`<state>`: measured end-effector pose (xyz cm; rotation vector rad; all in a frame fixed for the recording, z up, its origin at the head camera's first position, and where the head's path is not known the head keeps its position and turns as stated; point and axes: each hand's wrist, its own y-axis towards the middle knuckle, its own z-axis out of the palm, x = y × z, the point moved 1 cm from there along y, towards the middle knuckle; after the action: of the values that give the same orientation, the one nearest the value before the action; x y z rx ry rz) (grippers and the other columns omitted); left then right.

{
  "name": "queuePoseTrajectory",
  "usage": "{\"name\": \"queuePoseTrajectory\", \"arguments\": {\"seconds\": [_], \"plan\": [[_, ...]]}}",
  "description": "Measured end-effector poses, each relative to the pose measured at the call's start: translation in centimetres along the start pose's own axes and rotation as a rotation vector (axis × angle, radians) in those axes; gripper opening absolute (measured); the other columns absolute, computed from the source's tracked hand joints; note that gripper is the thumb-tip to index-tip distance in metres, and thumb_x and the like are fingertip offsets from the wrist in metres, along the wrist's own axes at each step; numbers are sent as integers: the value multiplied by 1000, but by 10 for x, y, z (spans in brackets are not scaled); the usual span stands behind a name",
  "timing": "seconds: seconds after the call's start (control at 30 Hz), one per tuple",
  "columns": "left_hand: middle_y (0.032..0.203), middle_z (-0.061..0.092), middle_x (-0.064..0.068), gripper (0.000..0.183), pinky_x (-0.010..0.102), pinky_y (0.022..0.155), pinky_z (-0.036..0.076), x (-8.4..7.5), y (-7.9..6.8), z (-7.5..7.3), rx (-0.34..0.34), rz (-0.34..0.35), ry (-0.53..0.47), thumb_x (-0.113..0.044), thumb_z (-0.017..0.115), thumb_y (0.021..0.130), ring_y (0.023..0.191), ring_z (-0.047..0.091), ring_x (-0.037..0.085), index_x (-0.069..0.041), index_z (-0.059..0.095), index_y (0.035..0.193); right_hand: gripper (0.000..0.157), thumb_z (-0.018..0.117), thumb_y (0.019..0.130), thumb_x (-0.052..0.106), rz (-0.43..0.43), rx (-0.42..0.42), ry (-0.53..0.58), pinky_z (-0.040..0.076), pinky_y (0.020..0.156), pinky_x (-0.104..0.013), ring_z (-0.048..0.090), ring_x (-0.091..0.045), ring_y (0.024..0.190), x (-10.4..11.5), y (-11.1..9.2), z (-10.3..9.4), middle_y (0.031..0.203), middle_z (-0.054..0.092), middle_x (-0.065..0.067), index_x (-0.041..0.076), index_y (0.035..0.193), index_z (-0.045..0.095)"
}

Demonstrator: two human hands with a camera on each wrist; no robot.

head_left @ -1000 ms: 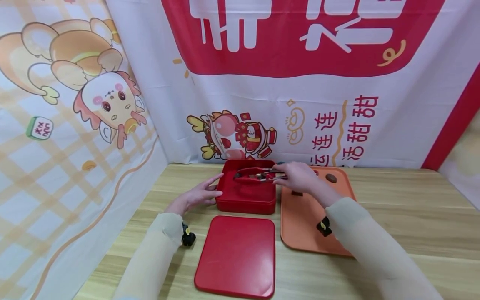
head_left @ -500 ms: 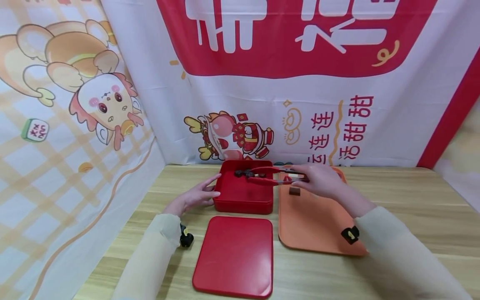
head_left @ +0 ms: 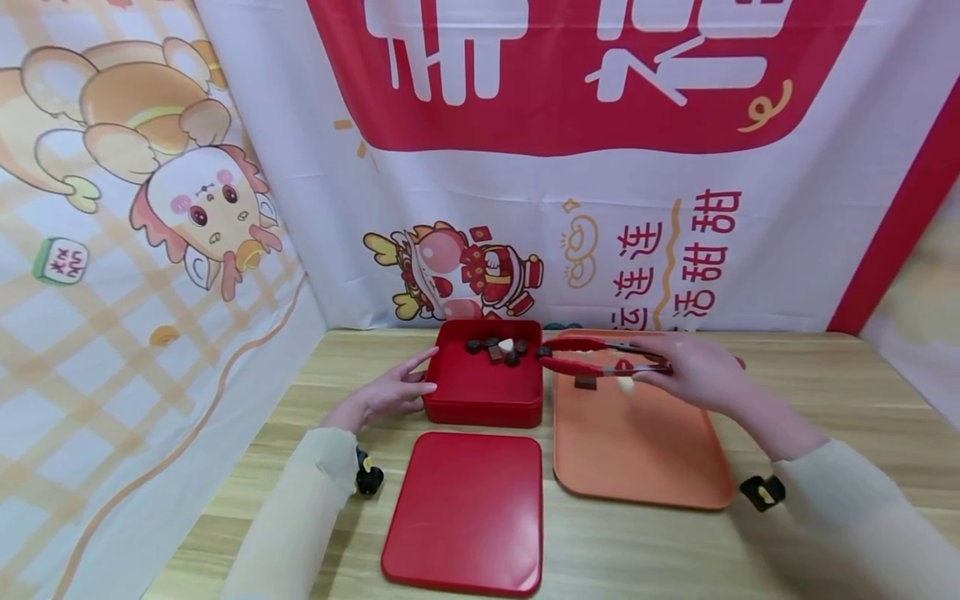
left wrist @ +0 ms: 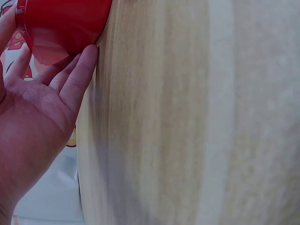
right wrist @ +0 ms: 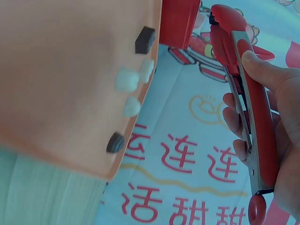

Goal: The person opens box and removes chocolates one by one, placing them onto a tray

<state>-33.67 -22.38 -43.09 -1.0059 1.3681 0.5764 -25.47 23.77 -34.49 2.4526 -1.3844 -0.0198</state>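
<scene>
My left hand [head_left: 386, 392] rests its extended fingertips against the left side of a red box [head_left: 483, 410]; in the left wrist view its fingers [left wrist: 77, 82] lie along the box's lower wall. My right hand [head_left: 697, 371] grips red-and-metal tongs [head_left: 592, 367], which point left over the tray's back left, tips at the box's right rim. A dark piece [head_left: 543, 352] shows between the tips. Inside the box sit several chocolates [head_left: 512, 359], mostly dark and one white [head_left: 507, 344]. The right wrist view shows the tongs' handle [right wrist: 262, 136] wrapped by fingers and thumb.
An orange tray [head_left: 641, 458] right of the box carries dark pieces [right wrist: 145, 40] and white pieces [right wrist: 126, 79] near its back edge. In front of the box lies a flat red lid [head_left: 465, 512] on the wooden table. Printed cloth hangs [head_left: 450, 183] behind and at the left.
The right hand has drawn the tongs rightward, from inside the box to over the tray's left edge, uncovering chocolates in the box. My left hand has stayed at the box's side.
</scene>
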Motion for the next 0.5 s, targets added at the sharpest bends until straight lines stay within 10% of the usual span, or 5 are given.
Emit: {"name": "queuePoseTrajectory", "arguments": {"seconds": [0.5], "plan": [[157, 16, 23, 76, 54, 104, 36, 1, 0, -2, 22, 11, -8, -13, 59, 98, 138, 30, 40, -28, 14, 157, 57, 79, 81, 33, 63, 31, -29, 46, 56, -30, 53, -10, 66, -21, -44, -20, 92, 68, -3, 6, 129, 63]]}}
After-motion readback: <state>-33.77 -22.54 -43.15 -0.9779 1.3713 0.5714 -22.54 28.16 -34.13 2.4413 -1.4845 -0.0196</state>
